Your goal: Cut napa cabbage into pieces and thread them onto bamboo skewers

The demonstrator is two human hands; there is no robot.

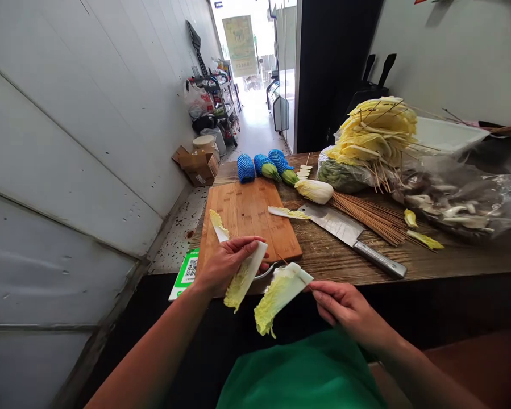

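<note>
My left hand (pixel 225 261) pinches a strip of napa cabbage leaf (pixel 245 278), white rib up and yellow frill hanging down, over the near edge of the wooden cutting board (pixel 246 199). To the right, my right hand (pixel 343 307) is closed on the end of a thin bamboo skewer (pixel 282 258). A second cabbage leaf (pixel 281 298) is threaded on that skewer, whose tip sticks out toward the board. One more leaf strip (pixel 219 226) lies on the board beyond my left hand. Another cabbage strip (pixel 287 213) rests across the board's right edge, touching the cleaver (pixel 334 221).
Loose bamboo skewers (pixel 370 218) lie beyond the cleaver, by a small cabbage heart (pixel 315 191). Skewered cabbage leaves (pixel 374 130) are piled at the back right, near bagged mushrooms (pixel 460 210). Vegetables in blue foam nets (pixel 245 168) line the far edge. A green QR card (pixel 187 272) sits left.
</note>
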